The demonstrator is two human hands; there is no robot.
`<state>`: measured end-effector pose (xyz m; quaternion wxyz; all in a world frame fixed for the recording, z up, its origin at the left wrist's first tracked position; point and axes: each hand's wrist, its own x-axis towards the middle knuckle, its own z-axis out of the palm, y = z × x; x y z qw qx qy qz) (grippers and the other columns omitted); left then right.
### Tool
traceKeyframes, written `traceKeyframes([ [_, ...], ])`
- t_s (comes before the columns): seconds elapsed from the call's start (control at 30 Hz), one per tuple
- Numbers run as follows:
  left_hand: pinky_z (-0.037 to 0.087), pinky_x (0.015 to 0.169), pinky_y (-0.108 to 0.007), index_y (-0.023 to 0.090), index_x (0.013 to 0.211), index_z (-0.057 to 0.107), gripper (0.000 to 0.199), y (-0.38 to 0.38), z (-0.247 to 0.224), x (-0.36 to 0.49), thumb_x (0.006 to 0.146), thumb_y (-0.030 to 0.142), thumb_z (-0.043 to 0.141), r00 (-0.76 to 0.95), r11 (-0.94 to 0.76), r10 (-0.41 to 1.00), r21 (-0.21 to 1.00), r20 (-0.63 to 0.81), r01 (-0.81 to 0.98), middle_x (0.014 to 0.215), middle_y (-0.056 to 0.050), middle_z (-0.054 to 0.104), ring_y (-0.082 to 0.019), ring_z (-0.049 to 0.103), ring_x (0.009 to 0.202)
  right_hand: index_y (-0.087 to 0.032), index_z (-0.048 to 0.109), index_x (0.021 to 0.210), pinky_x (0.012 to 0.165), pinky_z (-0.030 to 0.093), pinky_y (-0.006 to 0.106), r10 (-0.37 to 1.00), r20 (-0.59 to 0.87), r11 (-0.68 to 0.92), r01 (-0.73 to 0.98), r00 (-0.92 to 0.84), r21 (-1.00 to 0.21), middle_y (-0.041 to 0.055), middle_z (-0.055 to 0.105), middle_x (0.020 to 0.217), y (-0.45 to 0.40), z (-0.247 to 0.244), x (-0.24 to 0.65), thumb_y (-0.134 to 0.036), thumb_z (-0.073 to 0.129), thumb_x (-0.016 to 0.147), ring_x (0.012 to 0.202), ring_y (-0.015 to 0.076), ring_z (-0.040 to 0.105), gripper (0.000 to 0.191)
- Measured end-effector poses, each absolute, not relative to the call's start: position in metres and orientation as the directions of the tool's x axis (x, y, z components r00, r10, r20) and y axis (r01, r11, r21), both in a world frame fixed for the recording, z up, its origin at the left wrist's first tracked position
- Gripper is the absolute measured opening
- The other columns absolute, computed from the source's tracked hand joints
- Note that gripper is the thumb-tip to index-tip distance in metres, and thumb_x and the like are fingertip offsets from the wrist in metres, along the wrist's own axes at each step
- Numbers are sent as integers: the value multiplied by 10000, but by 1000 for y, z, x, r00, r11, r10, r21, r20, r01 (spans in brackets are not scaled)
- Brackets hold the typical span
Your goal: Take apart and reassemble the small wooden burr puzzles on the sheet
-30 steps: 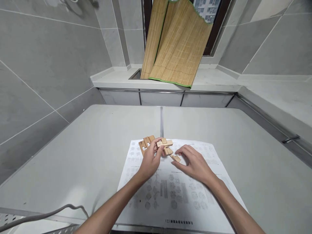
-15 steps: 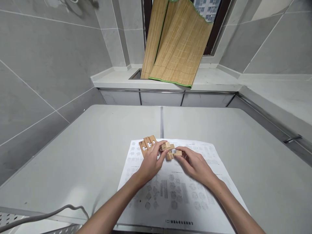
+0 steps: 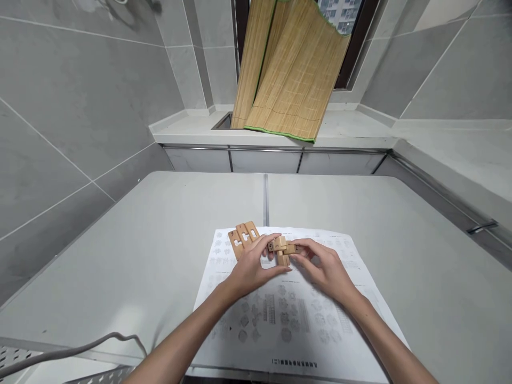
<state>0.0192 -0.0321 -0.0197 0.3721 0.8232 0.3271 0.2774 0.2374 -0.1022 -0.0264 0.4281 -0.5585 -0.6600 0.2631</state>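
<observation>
Several small wooden blocks, fitted together in a cluster, are between my two hands above the printed sheet. My left hand grips the cluster from the left, its index finger behind and its thumb at the lower front. At the right side, my right hand pinches a block of the cluster between thumb and fingers. Flat wooden pieces with cut-out slots lie side by side at the sheet's upper left, partly behind my left hand.
The sheet lies on a pale table with a seam down its middle. A grey cable curves at the lower left. Beyond the table, a bamboo mat hangs over a white ledge by the window.
The block in my right hand has moved left against the cluster, closing the gap. My left thumb has moved down and right, and the cluster has shifted slightly right.
</observation>
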Motion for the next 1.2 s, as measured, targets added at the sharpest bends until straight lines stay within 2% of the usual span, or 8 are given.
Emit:
traceKeyframes([
  [0.17, 522, 977, -423, 293, 1394, 604, 715, -32, -17, 20, 777, 520, 885, 629, -511, 738, 811, 244, 284, 1292, -95, 616, -287, 599, 1149, -270, 754, 1168, 698, 521, 363, 966, 258, 239, 456, -21, -857, 57, 745, 881, -102, -25, 238, -422, 672, 979, 756, 237, 652, 257],
  [0.37, 559, 854, -393, 290, 1442, 580, 785, -35, -17, 21, 762, 528, 892, 644, -418, 751, 861, 149, 289, 1183, -71, 699, -239, 637, 940, -275, 765, 1132, 748, 510, 365, 968, 252, 234, 375, -4, -897, 52, 717, 910, -101, -27, 238, -456, 706, 956, 796, 234, 638, 260],
  [0.57, 582, 956, -425, 276, 1422, 596, 729, -37, -11, 24, 780, 440, 899, 618, -304, 772, 940, 148, 154, 1262, -82, 689, -227, 675, 988, -266, 671, 1258, 730, 485, 336, 988, 153, 131, 351, 36, -927, 63, 683, 1015, -98, -23, 238, -544, 505, 1050, 809, 214, 608, 385],
  [0.67, 573, 1023, -458, 283, 1405, 609, 674, -39, -9, 25, 802, 413, 880, 613, -256, 775, 963, 152, 85, 1361, -97, 642, -259, 670, 1115, -243, 687, 1133, 688, 462, 316, 994, 99, 110, 354, -50, -929, 38, 664, 877, -98, -21, 237, -569, 530, 1036, 760, 205, 582, 375],
  [0.77, 541, 1094, -473, 296, 1417, 594, 649, -41, -7, 25, 828, 379, 853, 618, -271, 769, 959, 165, 81, 1394, -94, 615, -259, 657, 1166, -228, 625, 931, 611, 403, 290, 989, 17, 47, 208, -145, -977, -11, 578, 705, -101, -20, 237, -595, 484, 1052, 624, 164, 497, 410],
  [0.93, 508, 1131, -455, 331, 1460, 560, 665, -43, -4, 24, 854, 355, 835, 665, -315, 726, 944, 174, 97, 1421, -80, 600, -250, 650, 1197, -232, 531, 773, 621, 371, 296, 983, -2, 13, 76, -185, -997, -25, 523, 645, -102, -16, 239, -606, 542, 1024, 611, 160, 468, 451],
  [1.07, 511, 1119, -463, 333, 1527, 462, 756, -41, -9, 24, 867, 366, 828, 649, -310, 746, 941, 151, 138, 1450, -86, 583, -237, 654, 1170, -235, 530, 747, 626, 374, 305, 994, 21, 32, 102, -103, -994, -17, 535, 640, -98, -17, 242, -604, 535, 1023, 608, 166, 470, 461],
  [1.2, 536, 1059, -446, 293, 1513, 418, 715, -37, -15, 24, 904, 352, 788, 564, -355, 799, 920, 208, 163, 1432, -108, 583, -224, 662, 1123, -241, 512, 709, 592, 348, 301, 977, 47, -2, 233, 208, -973, -27, 482, 611, -93, -23, 252, -619, 549, 999, 585, 164, 432, 478],
])
